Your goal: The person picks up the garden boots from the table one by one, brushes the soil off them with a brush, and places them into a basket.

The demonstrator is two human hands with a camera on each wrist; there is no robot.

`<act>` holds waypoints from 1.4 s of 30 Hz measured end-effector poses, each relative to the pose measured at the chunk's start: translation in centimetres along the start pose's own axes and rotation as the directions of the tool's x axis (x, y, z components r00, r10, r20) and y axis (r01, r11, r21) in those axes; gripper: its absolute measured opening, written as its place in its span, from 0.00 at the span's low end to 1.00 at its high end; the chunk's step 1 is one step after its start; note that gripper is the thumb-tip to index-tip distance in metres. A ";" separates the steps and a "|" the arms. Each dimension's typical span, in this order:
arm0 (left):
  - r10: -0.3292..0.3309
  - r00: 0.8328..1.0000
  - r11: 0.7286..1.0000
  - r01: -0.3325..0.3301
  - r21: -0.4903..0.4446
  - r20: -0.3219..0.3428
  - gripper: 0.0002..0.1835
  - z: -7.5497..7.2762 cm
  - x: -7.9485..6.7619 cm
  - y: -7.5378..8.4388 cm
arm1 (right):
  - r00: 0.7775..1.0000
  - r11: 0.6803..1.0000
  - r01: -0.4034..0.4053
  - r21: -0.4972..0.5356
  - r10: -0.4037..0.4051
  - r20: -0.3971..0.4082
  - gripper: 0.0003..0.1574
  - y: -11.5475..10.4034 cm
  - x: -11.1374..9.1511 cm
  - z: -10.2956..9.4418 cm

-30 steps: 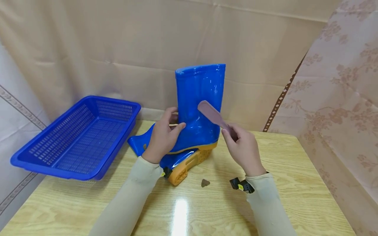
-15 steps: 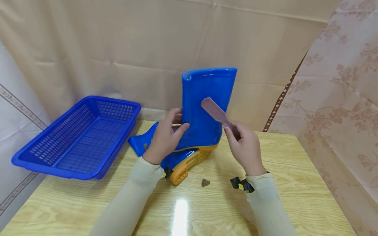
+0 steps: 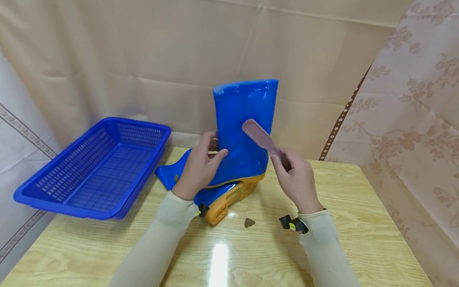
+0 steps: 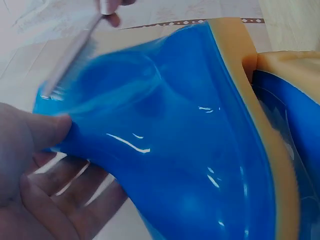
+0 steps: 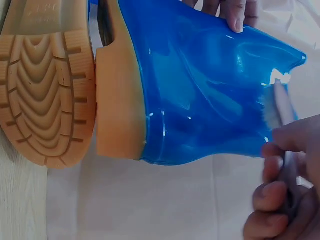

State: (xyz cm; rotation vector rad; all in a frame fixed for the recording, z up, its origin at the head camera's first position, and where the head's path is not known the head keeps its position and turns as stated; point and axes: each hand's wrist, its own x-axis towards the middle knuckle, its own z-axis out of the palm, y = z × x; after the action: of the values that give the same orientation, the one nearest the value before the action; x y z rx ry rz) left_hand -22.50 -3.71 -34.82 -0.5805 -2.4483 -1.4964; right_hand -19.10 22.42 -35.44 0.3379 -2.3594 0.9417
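Note:
A blue rubber boot (image 3: 245, 115) with a yellow sole stands upright, its sole over a second blue boot (image 3: 227, 199) lying on its side. My left hand (image 3: 199, 167) holds the upright boot at the ankle, thumb on the near side and fingers behind. In the left wrist view the thumb presses the blue shaft. My right hand (image 3: 295, 179) grips a mauve scrub brush (image 3: 258, 134) by its handle. Its pale bristles (image 5: 271, 107) are against the boot's shaft in the right wrist view.
A blue plastic basket (image 3: 143, 187) stands at the left of the wooden table (image 3: 344, 223). A small brown patch (image 3: 249, 223) lies on the table in front of the boots. A beige cloth (image 3: 172, 59) hangs behind.
The upright boot's top swung right and then back left in my left hand. The brush shifted slightly right and up on the shaft. The lying boot and basket stay put.

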 end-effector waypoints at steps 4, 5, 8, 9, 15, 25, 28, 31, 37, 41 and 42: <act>0.080 0.996 0.997 -0.081 0.014 0.040 0.26 0.0 -0.1 0.0 | 0.995 0.997 0.071 0.037 -0.069 -0.068 0.11 -0.1 0.0 0.0; 0.098 0.994 0.995 -0.099 0.020 0.046 0.26 0.1 -0.1 0.0 | 0.995 0.996 0.078 0.044 -0.075 -0.072 0.11 -0.1 0.0 0.0; 0.129 0.991 0.991 -0.130 0.034 0.046 0.27 0.2 -0.2 -0.1 | 0.996 0.996 0.072 0.054 -0.069 -0.052 0.11 -0.2 0.0 0.0; 0.131 0.990 0.990 -0.133 0.036 0.041 0.26 0.2 -0.2 -0.2 | 0.998 0.997 0.059 0.047 -0.058 -0.036 0.11 -0.1 0.0 0.1; 0.087 0.996 0.995 -0.087 0.057 0.001 0.24 0.3 0.0 -0.5 | 0.974 0.993 -0.118 -0.026 0.121 0.191 0.15 0.2 -0.1 0.2; 0.014 1.000 0.999 -0.014 0.049 -0.010 0.25 0.2 0.1 -0.5 | 0.970 0.992 -0.101 -0.075 0.115 0.215 0.15 0.1 -0.2 0.1; 0.045 0.999 0.998 -0.046 0.037 0.015 0.26 0.2 -0.1 -0.1 | 0.993 0.999 -0.043 -0.028 0.046 0.105 0.14 0.0 -0.1 0.0; 0.093 0.995 0.995 -0.094 0.027 0.047 0.26 0.1 -0.2 0.2 | 0.999 1.000 -0.027 0.002 0.027 0.044 0.14 -0.2 -0.1 -0.1; 0.103 0.994 0.994 -0.104 0.042 0.034 0.24 0.2 -0.2 0.0 | 0.989 0.995 -0.074 -0.069 0.082 0.122 0.15 -0.1 -0.2 -0.1; 0.061 0.998 0.997 -0.062 0.049 0.010 0.23 0.2 -0.1 -0.3 | 0.958 0.984 -0.121 -0.130 0.150 0.244 0.17 0.1 -0.4 -0.1; 0.051 0.999 0.997 -0.051 0.051 0.008 0.22 0.2 -0.1 -0.3 | 0.951 0.982 -0.125 -0.139 0.159 0.265 0.18 0.1 -0.5 -0.1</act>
State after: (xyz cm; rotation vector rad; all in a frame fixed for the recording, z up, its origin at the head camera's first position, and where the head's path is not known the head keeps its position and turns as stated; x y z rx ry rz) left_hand -22.51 -3.66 -35.25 -0.6339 -2.4495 -1.4110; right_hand -18.71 22.56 -35.67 0.2674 -2.7133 0.8575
